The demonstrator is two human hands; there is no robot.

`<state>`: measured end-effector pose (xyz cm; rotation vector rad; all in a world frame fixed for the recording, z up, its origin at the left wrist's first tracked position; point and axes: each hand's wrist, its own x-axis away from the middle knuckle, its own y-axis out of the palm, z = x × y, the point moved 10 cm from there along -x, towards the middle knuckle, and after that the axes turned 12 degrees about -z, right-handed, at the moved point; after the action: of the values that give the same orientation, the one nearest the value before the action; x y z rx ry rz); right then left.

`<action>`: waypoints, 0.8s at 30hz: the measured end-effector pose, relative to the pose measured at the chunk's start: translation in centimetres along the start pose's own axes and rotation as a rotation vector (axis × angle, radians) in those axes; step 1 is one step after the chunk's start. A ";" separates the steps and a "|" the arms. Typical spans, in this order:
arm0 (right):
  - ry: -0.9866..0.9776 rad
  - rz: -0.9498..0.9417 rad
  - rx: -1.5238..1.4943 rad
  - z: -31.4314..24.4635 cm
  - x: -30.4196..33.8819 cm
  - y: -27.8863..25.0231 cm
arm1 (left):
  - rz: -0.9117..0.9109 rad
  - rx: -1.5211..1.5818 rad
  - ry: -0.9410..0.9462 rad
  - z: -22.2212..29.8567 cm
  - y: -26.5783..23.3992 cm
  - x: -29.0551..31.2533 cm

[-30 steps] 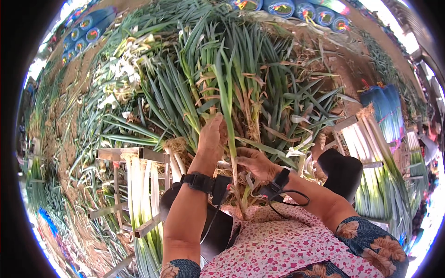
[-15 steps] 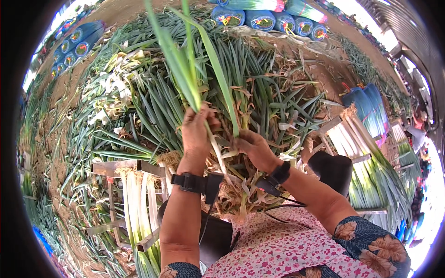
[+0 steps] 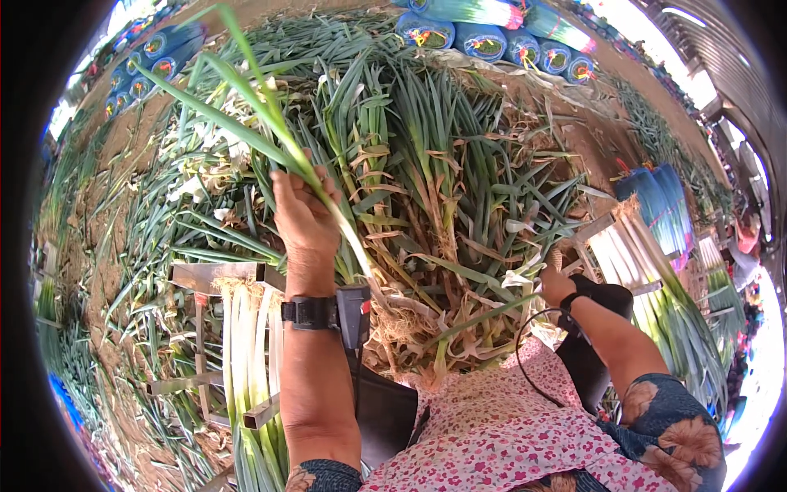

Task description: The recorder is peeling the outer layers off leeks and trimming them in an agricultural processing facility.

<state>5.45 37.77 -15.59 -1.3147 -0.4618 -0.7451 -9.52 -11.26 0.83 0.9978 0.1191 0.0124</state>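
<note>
My left hand [image 3: 305, 217] is closed around a long green onion [image 3: 348, 234], gripping it where the white stalk turns green. Its leaves rise to the upper left and the stalk slants down toward a tangle of roots [image 3: 402, 320] and peelings near my lap. At the right, my right hand [image 3: 557, 287] is closed on the end of a stripped green leaf [image 3: 490, 315], which trails down to the left. Its fingertips are partly hidden. Ahead of both hands lies a large heap of untrimmed green onions [image 3: 430, 123] with dry brown outer leaves.
A metal rack [image 3: 217, 275] at my left holds cleaned white-stalked onions [image 3: 246, 353]. Another cleaned bundle [image 3: 635, 262] rests on a rack at the right. Blue-wrapped bundles [image 3: 479, 41] lie at the back, with more [image 3: 652, 201] at the right. Black boots [image 3: 602, 307] flank the peelings.
My right hand has moved right and down, carrying the stripped leaf away from the onion. My left hand has shifted left, and the onion's leaves now lean further left.
</note>
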 end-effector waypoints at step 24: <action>-0.879 0.456 -1.158 -22.2 11.1 -23.0 | -0.052 0.008 -0.448 -12.1 3.4 2.9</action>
<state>-5.72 11.93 3.23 -2.7417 -0.3738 0.0825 -7.81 0.94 -3.10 0.9836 -0.2655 -0.2579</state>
